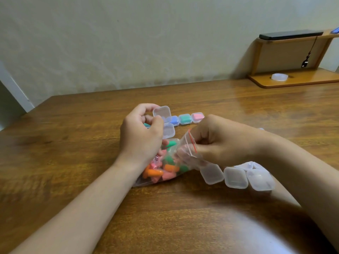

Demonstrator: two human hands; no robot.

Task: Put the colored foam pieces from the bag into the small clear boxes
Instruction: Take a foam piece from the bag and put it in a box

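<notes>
The brown wooden desk (73,143) carries the clear plastic zip bag with a red seal line (185,143), which lies slumped about midway between the left and right edges. The right hand (220,142) lifts the bag's mouth with its fingers clamped on the seal; a slack pinch could let the mouth fall closed or tip the bag. That forearm hangs just over the row of empty small clear boxes (235,177) toward the near right, so a sweep would likely scatter them. The left hand (142,131) has its fingers curled round the open hinged clear box (168,131), just in front of three filled boxes (185,119) toward the far edge; a squeeze might snap it shut. The orange, pink and green foam pieces (171,168) sit inside the bag and, being light, may bounce out.
</notes>
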